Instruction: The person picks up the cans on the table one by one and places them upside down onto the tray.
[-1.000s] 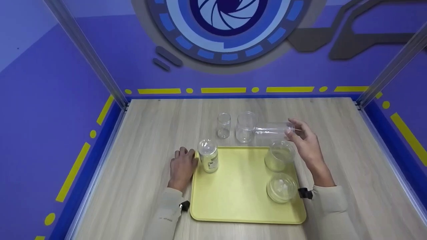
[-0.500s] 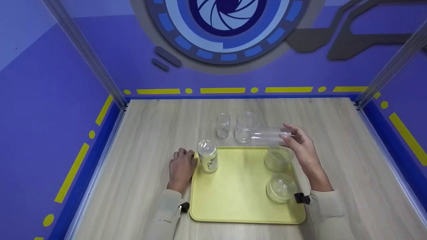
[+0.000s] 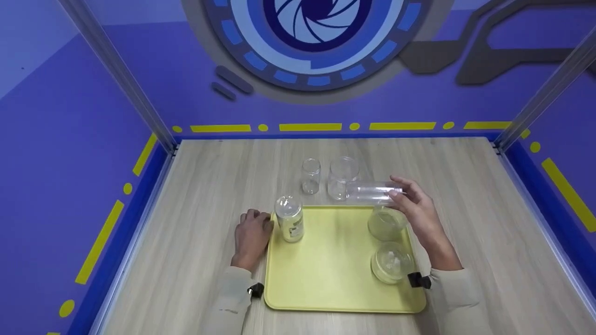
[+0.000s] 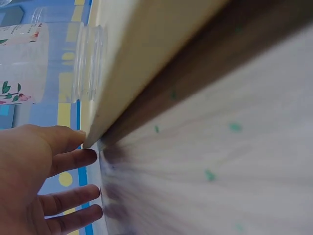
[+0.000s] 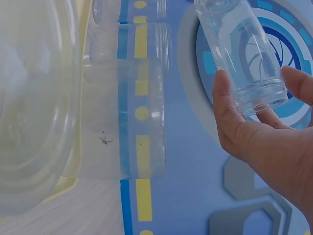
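Note:
My right hand (image 3: 419,211) grips a clear plastic jar (image 3: 368,192) by its threaded mouth end. The jar lies sideways in the air above the back right of the yellow tray (image 3: 335,274); the right wrist view shows fingers and thumb round its neck. My left hand (image 3: 251,237) rests at the tray's far left corner. In the left wrist view its thumb and index finger pinch the rim, while the other fingertips touch the table. Beside it, a clear jar with a printed label (image 3: 291,225) stands mouth down on the tray.
Two wide clear containers (image 3: 387,223) (image 3: 391,264) stand along the tray's right side. Behind the tray are a small clear jar (image 3: 310,177) and a larger clear jar (image 3: 342,174) on the wooden table (image 3: 209,177). Blue panels (image 3: 298,111) enclose the table.
My right hand has brought the clear jar a little left and nearer to me, over the tray's back edge. My left hand and the standing jars have stayed in place.

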The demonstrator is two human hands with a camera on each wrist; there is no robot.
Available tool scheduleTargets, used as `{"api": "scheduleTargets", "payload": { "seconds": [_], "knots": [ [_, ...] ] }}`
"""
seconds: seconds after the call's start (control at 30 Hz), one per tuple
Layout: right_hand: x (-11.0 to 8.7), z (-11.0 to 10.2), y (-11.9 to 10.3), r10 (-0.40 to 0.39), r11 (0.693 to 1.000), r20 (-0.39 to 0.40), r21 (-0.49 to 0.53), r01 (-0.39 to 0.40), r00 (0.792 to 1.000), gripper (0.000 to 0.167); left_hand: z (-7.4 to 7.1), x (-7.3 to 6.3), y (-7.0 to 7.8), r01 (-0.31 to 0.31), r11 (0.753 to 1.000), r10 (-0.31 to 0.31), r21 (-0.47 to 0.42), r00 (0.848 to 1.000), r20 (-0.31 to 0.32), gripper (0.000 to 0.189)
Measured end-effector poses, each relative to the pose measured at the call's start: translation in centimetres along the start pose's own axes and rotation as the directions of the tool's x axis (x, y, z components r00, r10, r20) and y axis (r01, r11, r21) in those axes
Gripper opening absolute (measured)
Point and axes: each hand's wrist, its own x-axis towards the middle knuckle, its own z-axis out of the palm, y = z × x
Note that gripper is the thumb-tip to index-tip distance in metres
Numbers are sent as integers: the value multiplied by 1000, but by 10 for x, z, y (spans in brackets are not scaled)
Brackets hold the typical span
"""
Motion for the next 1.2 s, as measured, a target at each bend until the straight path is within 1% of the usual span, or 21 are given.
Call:
{"api": "scheduleTargets", "payload": {
  "seconds": [0.17,0.33,0.47,0.57,0.67,0.73,0.9,1.07,1.2],
  "knots": [
    [-1,1,0,1,1000,8,12,-1,1000,50,-2,0,-1,41,997,-40,-63,999,18,20],
    [-2,3,0,-3,1000,10,17,3,1000,49,-7,0,-2,58,988,-58,-142,998,1,21],
    [-3,3,-1,-10,1000,0,26,10,1000,48,-15,3,3,113,970,-114,-214,993,7,26],
    [-4,4,-1,-10,999,-2,38,10,1000,47,-22,8,9,159,950,-164,-269,987,7,30],
    [-4,4,-2,-9,999,3,39,9,1000,47,-30,13,14,190,926,-204,-325,979,-7,33],
    [-5,4,-3,-10,999,6,37,10,1000,48,-36,14,18,195,913,-216,-358,976,-20,35],
    [-6,5,-4,-6,1000,11,29,5,1000,48,-51,18,27,167,889,-211,-427,976,-58,37],
    [-6,5,-5,-8,999,9,34,8,1000,48,-63,21,37,152,859,-218,-488,973,-79,38],
    [-6,5,-5,-7,998,5,58,7,1000,49,-70,23,46,141,829,-226,-541,970,-94,37]
  ]
}}
